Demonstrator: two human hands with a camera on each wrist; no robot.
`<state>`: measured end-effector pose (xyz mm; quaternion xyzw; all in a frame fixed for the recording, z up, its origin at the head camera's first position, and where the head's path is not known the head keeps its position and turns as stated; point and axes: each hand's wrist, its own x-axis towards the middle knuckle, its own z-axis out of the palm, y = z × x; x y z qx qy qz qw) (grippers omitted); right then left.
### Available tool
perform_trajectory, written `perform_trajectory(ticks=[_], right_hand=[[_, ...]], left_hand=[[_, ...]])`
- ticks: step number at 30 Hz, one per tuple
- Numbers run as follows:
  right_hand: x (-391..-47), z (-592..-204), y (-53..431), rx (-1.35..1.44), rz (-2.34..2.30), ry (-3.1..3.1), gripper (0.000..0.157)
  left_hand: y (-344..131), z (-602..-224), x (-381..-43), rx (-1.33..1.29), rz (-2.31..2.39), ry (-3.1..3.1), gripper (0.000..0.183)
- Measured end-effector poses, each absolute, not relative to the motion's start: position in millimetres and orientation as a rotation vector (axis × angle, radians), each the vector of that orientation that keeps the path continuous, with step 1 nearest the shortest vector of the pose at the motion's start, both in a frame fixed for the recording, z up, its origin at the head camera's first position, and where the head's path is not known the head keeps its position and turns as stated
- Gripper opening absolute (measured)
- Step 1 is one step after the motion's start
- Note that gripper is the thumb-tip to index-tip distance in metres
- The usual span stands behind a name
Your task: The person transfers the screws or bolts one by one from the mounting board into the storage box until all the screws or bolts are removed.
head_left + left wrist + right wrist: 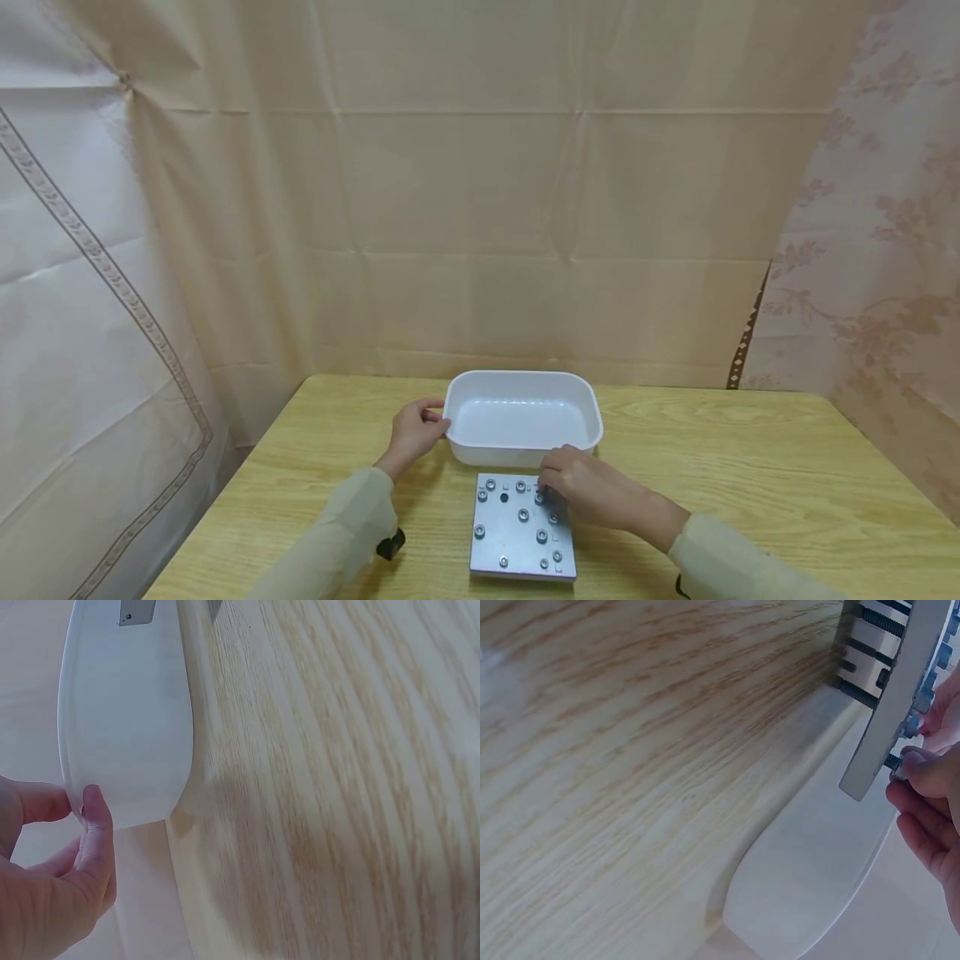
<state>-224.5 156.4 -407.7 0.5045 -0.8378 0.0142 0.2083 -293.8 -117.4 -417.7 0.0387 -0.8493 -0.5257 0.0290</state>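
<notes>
My left hand [415, 433] pinches the left rim of a white plastic tub [495, 457], thumb on the near side in the left wrist view. Just in front of the tub is a silver metal plate [510, 543] bearing several socket-head screws [523, 515]. At the plate's far right corner, my right hand [592, 487] pinches a screw [892, 761] between thumb and fingers. Its dark threads show between the fingertips and the plate's top face in the right wrist view. Below the plate, several dark screw shanks [885, 621] stick out. The tub's inside holds nothing visible.
Everything stands on a wood-grain table [712, 467]. A beige curtain [480, 208] hangs behind its far edge, with patterned cloths [885, 275] at the sides. A small black device [391, 544] sits at the left wrist.
</notes>
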Motion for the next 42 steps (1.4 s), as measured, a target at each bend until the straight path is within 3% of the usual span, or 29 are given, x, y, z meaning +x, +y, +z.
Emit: perform_trajectory(ticks=[21, 42], right_hand=[[-233, -388, 155, 1.403, 0.073, -2.346, 0.013], [-265, -360, 154, 1.375, -0.062, -2.251, 0.015]], left_hand=[[-117, -420, -292, 0.117, -1.626, -2.604, 0.034], [-116, -419, -289, 0.082, -1.559, -2.576, 0.033]])
